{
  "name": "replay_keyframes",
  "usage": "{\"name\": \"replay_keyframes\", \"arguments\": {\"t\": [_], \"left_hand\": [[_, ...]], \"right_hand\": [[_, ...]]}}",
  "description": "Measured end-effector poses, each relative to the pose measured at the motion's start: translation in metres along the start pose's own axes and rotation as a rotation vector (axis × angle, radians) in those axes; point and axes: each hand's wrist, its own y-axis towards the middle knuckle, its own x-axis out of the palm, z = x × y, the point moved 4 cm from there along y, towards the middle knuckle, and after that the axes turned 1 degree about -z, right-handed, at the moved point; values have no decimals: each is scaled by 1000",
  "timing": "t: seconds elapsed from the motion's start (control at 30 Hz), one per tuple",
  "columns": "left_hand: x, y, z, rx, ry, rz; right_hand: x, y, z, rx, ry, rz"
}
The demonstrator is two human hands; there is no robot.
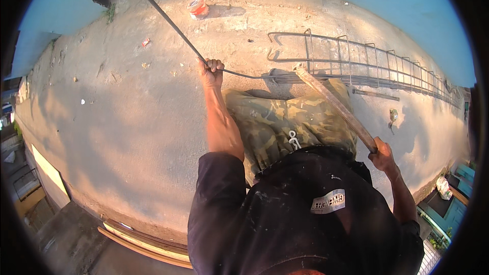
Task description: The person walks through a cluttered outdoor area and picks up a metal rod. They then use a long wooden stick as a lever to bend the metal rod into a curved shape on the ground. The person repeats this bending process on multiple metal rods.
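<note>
My left hand (211,74), its fingers wrapped round it, grips a long steel rebar (168,19). This bar runs from the top of the view through my fist, bends, and continues right towards a bundle of bars. In my right hand (383,155) is the dark lower end of a long, straight, wood-coloured bar tool (341,109). It slants up and left, its far end by the bundled rebars (290,78). Whether that end touches them I cannot tell. My legs, in camouflage trousers (285,117), are bent behind the bars.
A rebar cage (377,61) with several stirrups stretches right along the concrete ground (132,122). A short bar (376,94) lies near it. An orange and white bucket (197,8) stands ahead. Wooden boards (145,244) lie at lower left, and blue walls (407,10) rise beyond.
</note>
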Motion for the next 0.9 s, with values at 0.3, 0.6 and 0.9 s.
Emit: {"name": "replay_keyframes", "arguments": {"t": [0.3,0.6,0.9], "left_hand": [[0,41,1,-287,281,616],[-23,13,25,-451,99,508],[-36,27,23,-471,342,746]], "right_hand": [[23,-35,0,-57,-13,37],[55,-80,7,201,376,90],[101,-98,22,559,730,358]]}}
